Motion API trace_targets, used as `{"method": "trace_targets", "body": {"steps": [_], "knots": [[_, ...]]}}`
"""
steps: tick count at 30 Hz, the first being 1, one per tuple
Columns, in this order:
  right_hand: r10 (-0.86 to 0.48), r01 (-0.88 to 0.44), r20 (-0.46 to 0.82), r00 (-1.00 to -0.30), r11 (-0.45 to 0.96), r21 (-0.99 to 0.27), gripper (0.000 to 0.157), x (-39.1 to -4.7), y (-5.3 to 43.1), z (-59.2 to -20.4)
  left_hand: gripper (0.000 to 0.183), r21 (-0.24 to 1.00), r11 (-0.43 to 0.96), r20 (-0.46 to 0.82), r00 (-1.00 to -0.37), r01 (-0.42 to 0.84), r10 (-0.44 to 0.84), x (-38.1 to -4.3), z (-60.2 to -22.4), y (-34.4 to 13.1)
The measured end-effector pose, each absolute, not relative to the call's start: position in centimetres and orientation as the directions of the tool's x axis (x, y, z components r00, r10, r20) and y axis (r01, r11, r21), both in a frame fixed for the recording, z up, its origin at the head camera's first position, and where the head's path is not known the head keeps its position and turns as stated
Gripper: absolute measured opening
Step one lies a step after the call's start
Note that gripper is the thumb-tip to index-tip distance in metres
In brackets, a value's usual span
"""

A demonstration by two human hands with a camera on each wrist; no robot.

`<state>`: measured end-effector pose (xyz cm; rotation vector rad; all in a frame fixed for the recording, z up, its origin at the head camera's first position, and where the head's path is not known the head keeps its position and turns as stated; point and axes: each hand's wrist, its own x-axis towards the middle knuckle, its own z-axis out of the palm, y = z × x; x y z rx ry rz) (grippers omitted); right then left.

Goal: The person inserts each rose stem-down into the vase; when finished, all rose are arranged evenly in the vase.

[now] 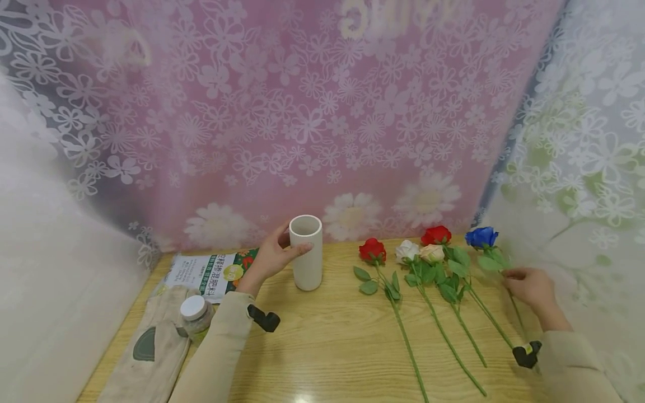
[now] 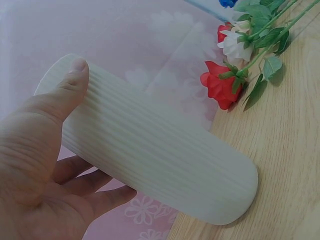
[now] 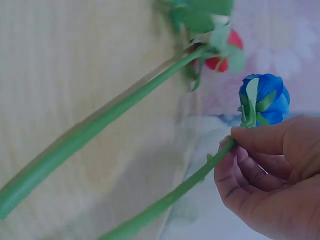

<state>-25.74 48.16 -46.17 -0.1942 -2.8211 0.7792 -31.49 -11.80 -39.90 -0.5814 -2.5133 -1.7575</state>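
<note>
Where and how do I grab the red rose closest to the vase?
Probably pinch that red rose by its bare stem, below the leaves, coming from the vase side. The stem is long and thin, and the white rose lies on the other side.

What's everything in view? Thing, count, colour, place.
table: 1, light wood, foreground
vase: 1, white, mid-table
roses: 5, two red, one white, one peach, one blue, right of the vase
packet: 1, white and green, far left, towards the back
jar: 1, clear with white lid, in front of the packet
cloth items, probably gloves: count unclear, beige, front left
floral sheets: count unclear, pink behind, whitish at sides
wrist devices: 2, black, one per wrist
sleeves: 2, beige, both arms
left grip: 1, bare, holding the vase
right grip: 1, bare, pinching the stem of the blue rose
</note>
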Motion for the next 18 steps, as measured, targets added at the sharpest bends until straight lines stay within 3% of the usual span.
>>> {"method": "trace_targets", "body": {"steps": [7, 18], "knots": [[0.191, 0.08, 0.081, -0.978, 0.706, -0.704, 0.054, -26.1, 45.7, -43.7, 0.085, 0.895, 0.302, 0.248, -0.928, 0.33, 0.278, -33.2, -41.8, -12.1], [0.06, -0.038, 0.077, -0.995, 0.484, -0.874, 0.061, -27.5, 41.0, -40.6, 0.08, 0.886, 0.296, 0.274, -0.919, 0.356, 0.285, -33.3, -42.1, -12.2]]}}
